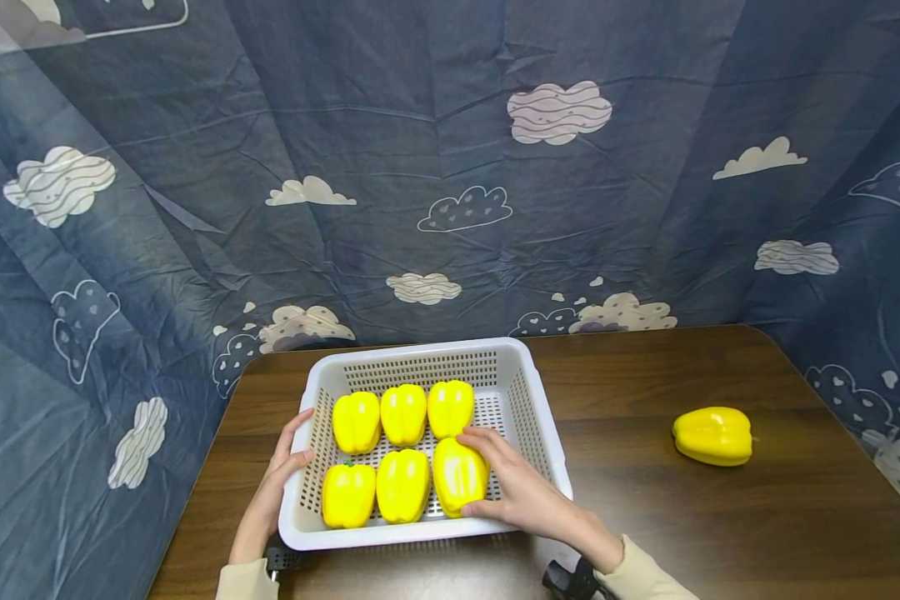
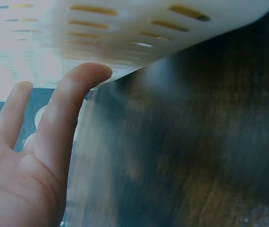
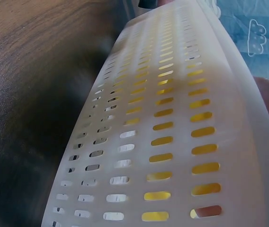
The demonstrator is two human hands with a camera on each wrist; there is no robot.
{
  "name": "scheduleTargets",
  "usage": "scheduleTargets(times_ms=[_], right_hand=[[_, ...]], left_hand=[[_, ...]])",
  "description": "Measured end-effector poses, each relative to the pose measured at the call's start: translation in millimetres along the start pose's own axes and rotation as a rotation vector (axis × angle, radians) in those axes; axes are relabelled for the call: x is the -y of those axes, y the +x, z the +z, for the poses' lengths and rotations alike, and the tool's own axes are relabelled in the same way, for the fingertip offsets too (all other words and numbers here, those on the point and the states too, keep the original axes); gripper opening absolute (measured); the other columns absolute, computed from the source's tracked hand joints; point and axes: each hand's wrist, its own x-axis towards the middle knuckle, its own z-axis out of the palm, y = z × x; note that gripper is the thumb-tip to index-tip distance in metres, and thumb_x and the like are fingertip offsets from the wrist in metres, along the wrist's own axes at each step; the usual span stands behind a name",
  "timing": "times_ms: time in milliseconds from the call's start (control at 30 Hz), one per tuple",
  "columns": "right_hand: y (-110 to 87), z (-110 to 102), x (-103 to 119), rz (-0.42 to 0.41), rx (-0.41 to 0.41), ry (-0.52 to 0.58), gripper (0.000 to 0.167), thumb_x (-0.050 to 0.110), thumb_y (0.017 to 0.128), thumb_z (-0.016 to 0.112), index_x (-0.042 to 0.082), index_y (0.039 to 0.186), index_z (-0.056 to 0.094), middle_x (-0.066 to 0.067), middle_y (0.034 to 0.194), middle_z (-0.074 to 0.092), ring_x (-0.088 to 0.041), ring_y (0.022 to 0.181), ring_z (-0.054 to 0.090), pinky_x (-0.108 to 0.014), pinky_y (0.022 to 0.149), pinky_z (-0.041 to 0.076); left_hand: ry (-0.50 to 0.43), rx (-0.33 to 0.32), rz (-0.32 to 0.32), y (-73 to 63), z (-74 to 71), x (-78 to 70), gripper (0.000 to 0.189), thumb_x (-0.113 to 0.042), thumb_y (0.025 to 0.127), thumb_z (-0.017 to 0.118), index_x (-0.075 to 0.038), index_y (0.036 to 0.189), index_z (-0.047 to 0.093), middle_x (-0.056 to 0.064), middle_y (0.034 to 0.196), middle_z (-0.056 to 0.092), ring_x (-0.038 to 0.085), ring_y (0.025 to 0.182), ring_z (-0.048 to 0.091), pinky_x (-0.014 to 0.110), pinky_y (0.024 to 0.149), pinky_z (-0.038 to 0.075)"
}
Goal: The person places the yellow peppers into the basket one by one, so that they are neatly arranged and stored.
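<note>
A white perforated plastic basket [image 1: 375, 537] holds several yellow bell peppers in two rows, among them a front-left pepper [image 1: 348, 496] and a front-middle pepper [image 1: 402, 486]. My right hand [image 1: 521, 493] reaches over the front right rim and holds the front-right bell pepper [image 1: 456, 477] between thumb and fingers. On the basket's left side, my left hand [image 1: 272, 483] rests with its fingers and thumb at the rim. The left wrist view shows its extended fingers against the basket's outer wall [image 2: 125, 28]. In the right wrist view the basket wall [image 3: 238, 142] hides most of the right hand.
Another yellow bell pepper [image 1: 712, 437] lies on its side on the brown wooden table [image 1: 615, 392], well right of the basket. Behind the table hangs a dark blue curtain [image 1: 390, 250] with a cloud print.
</note>
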Motion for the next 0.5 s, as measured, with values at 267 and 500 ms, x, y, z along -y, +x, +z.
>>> scheduleTargets(times_ms=[267, 500], right_hand=[[-0.9, -0.3, -2.3, 0.021, 0.026, 0.023, 0.073, 0.025, 0.079, 0.077, 0.006, 0.140, 0.043, -0.016, 0.145, 0.037, -0.033, 0.132, 0.036, -0.055, 0.103, 0.031], [-2.4, -4.2, -2.0, 0.024, 0.000, 0.020, 0.068, 0.020, 0.082, 0.074, 0.004, 0.140, 0.042, -0.012, 0.142, 0.043, -0.029, 0.129, 0.042, -0.049, 0.103, 0.034]], left_hand=[[-0.001, 0.000, -0.003, 0.8, -0.6, 0.9, 0.060, -0.015, 0.093, 0.038, -0.021, 0.149, 0.018, 0.015, 0.155, 0.006, 0.047, 0.128, 0.027, 0.052, 0.090, 0.039], [0.005, -0.001, -0.004, 1.7, -0.9, 1.5, 0.060, -0.015, 0.092, 0.038, -0.021, 0.149, 0.018, 0.015, 0.155, 0.006, 0.047, 0.128, 0.028, 0.053, 0.089, 0.039]])
